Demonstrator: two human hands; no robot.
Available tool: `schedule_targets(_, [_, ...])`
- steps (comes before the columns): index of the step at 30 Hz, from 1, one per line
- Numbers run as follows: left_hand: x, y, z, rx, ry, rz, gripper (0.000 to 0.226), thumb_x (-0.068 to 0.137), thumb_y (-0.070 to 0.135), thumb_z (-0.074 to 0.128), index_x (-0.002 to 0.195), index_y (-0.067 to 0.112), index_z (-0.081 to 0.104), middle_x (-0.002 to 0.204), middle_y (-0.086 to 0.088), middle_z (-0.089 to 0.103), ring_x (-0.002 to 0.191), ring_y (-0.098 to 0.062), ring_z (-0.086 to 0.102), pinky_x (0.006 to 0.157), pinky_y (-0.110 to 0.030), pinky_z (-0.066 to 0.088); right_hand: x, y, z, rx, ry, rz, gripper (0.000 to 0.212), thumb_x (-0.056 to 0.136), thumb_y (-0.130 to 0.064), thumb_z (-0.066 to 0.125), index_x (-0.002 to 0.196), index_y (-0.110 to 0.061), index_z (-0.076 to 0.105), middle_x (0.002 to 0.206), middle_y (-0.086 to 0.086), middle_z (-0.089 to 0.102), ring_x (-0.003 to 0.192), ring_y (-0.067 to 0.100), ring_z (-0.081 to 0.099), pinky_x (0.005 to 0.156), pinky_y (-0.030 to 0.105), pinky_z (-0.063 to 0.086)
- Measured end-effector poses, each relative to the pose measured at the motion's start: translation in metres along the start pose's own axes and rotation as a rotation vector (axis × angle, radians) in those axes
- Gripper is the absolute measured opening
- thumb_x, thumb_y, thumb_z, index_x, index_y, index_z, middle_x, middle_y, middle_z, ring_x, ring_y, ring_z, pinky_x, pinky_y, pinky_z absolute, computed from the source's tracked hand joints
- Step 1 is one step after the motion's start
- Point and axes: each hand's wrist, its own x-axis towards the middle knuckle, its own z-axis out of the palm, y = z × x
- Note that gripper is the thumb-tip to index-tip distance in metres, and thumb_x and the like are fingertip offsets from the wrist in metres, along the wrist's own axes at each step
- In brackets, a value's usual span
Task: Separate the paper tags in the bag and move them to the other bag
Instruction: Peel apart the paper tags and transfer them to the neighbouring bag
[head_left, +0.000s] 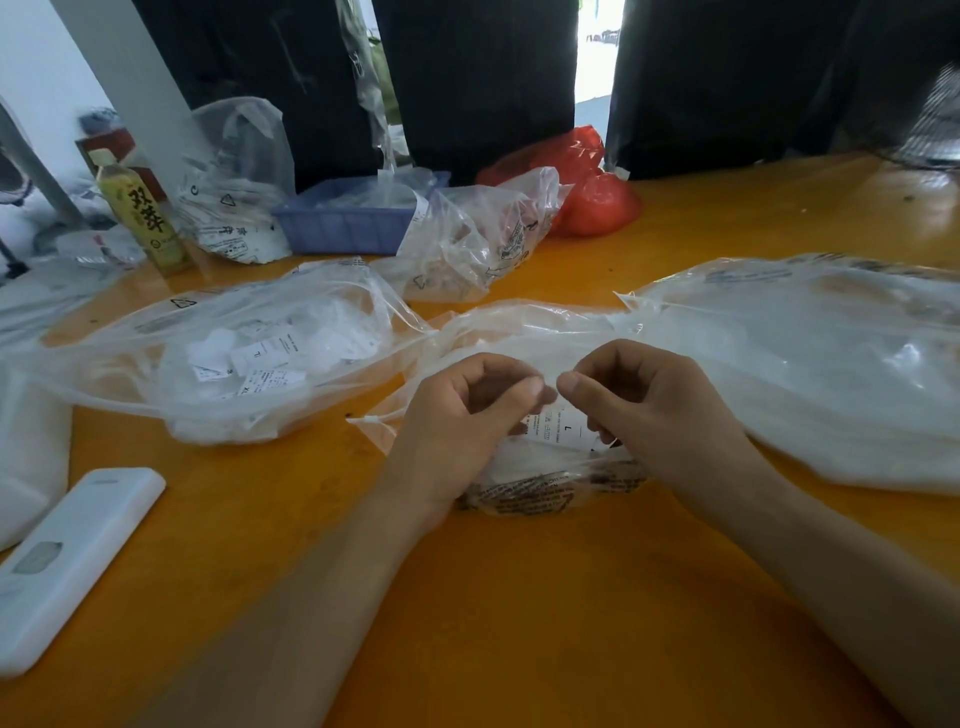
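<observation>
Both hands meet over the near bag (545, 467). The left hand (462, 415) and the right hand (649, 405) each have thumb and forefinger pinched together on the top edge of a tag (566, 431), the two grips almost touching at the middle. Whether they hold one tag or a stuck pair is not clear. The tag hangs just above the crumpled bag between the wrists.

By the look of it the tag is thin paper: very light, limp, easy to crease or tear, and likely to cling to its neighbours. A fingertip pinch at a corner or edge, with a sliding rub to part the layers, seems the right hold; a hard pull would rip it.

The tag bears a large "L" and small lines too fine to read. The near bag carries dense dark print along its lower fold, unreadable here.

To the left lies a second bag (234, 364) holding loose tags, some marked "XL" and one that looks like "TL". A white bag (831, 374) lies to the right. A bottle (140, 213) at the far left shows two large Chinese characters, seemingly "双萃". All rest on the orange surface (519, 623).
</observation>
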Motion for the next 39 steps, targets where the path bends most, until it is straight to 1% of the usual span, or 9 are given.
schedule_targets(5, [0.001, 0.003, 0.001, -0.103, 0.055, -0.032, 0.008, 0.094, 0.015, 0.077, 0.101, 0.019, 0.078, 0.096, -0.004, 0.082, 0.089, -0.018, 0.078, 0.046, -0.018, 0.049, 0.005, 0.006, 0.000, -0.178, 0.063, -0.027, 0.023, 0.096, -0.052, 0.060, 0.085, -0.034, 0.068, 0.074, -0.007, 0.068, 0.065, 0.014, 0.061, 0.056, 0.029, 0.051])
schedule_targets(8, [0.004, 0.003, 0.000, -0.241, 0.121, -0.099, 0.011, 0.095, 0.006, 0.074, 0.103, 0.014, 0.075, 0.100, -0.007, 0.082, 0.093, -0.020, 0.079, 0.056, -0.018, 0.056, 0.009, 0.012, -0.005, -0.538, 0.043, -0.106, 0.009, 0.097, -0.043, 0.065, 0.103, -0.038, 0.069, 0.089, -0.021, 0.064, 0.072, 0.000, 0.058, 0.064, 0.015, 0.046])
schedule_targets(13, [0.004, 0.005, -0.001, -0.495, 0.152, -0.163, 0.028, 0.085, 0.004, 0.077, 0.112, 0.005, 0.070, 0.103, -0.019, 0.080, 0.090, -0.027, 0.080, 0.068, -0.019, 0.062, 0.010, 0.018, 0.002, -0.857, -0.193, -0.043, 0.038, 0.093, -0.055, 0.066, 0.128, -0.040, 0.063, 0.125, -0.013, 0.052, 0.104, 0.009, 0.055, 0.081, 0.024, 0.035])
schedule_targets(16, [0.004, 0.005, 0.001, -0.516, 0.158, -0.164, 0.027, 0.077, 0.017, 0.081, 0.101, 0.007, 0.076, 0.102, -0.021, 0.079, 0.092, -0.031, 0.080, 0.071, -0.023, 0.063, 0.012, 0.016, 0.004, -0.763, -0.143, -0.054, 0.013, 0.092, -0.042, 0.072, 0.102, -0.042, 0.064, 0.113, -0.017, 0.053, 0.093, 0.003, 0.052, 0.069, 0.013, 0.031])
schedule_targets(19, [0.004, 0.006, 0.001, -0.425, 0.170, -0.178, 0.023, 0.078, 0.026, 0.081, 0.097, 0.013, 0.080, 0.103, -0.012, 0.081, 0.095, -0.024, 0.080, 0.061, -0.021, 0.060, 0.012, 0.016, 0.000, -0.610, -0.072, -0.032, 0.019, 0.093, -0.033, 0.072, 0.083, -0.039, 0.057, 0.091, -0.021, 0.058, 0.079, -0.004, 0.054, 0.058, 0.010, 0.036])
schedule_targets(23, [0.005, 0.006, -0.002, -0.276, 0.203, -0.180, 0.030, 0.064, 0.042, 0.086, 0.088, 0.026, 0.086, 0.103, -0.001, 0.082, 0.087, -0.008, 0.073, 0.043, -0.014, 0.041, 0.011, 0.013, -0.007, -0.334, 0.019, 0.014, 0.015, 0.094, -0.026, 0.071, 0.094, -0.037, 0.062, 0.083, -0.014, 0.066, 0.075, 0.000, 0.061, 0.059, 0.012, 0.048])
schedule_targets(27, [0.003, 0.006, -0.003, -0.319, 0.181, -0.172, 0.020, 0.067, 0.030, 0.085, 0.087, 0.026, 0.086, 0.100, -0.005, 0.082, 0.080, -0.009, 0.075, 0.039, -0.015, 0.040, 0.012, 0.004, -0.013, -0.078, 0.042, 0.094, 0.017, 0.098, -0.021, 0.069, 0.114, -0.024, 0.066, 0.087, -0.003, 0.073, 0.070, 0.008, 0.072, 0.063, 0.022, 0.058])
schedule_targets(35, [0.004, 0.006, -0.001, -0.494, 0.127, -0.160, 0.018, 0.071, 0.011, 0.084, 0.089, 0.012, 0.084, 0.101, -0.020, 0.080, 0.090, -0.027, 0.080, 0.071, -0.021, 0.062, 0.009, -0.005, -0.018, 0.047, 0.146, 0.033, 0.006, 0.094, -0.020, 0.073, 0.097, -0.019, 0.068, 0.074, -0.008, 0.074, 0.062, 0.005, 0.070, 0.058, 0.012, 0.051])
schedule_targets(39, [0.005, 0.004, 0.000, -0.495, 0.098, -0.156, 0.018, 0.076, 0.019, 0.084, 0.092, 0.011, 0.085, 0.104, -0.021, 0.079, 0.096, -0.031, 0.079, 0.081, -0.024, 0.062, 0.010, -0.006, -0.018, 0.165, 0.170, 0.030, 0.009, 0.093, -0.016, 0.074, 0.098, -0.015, 0.068, 0.081, 0.000, 0.076, 0.076, 0.016, 0.076, 0.071, 0.026, 0.061])
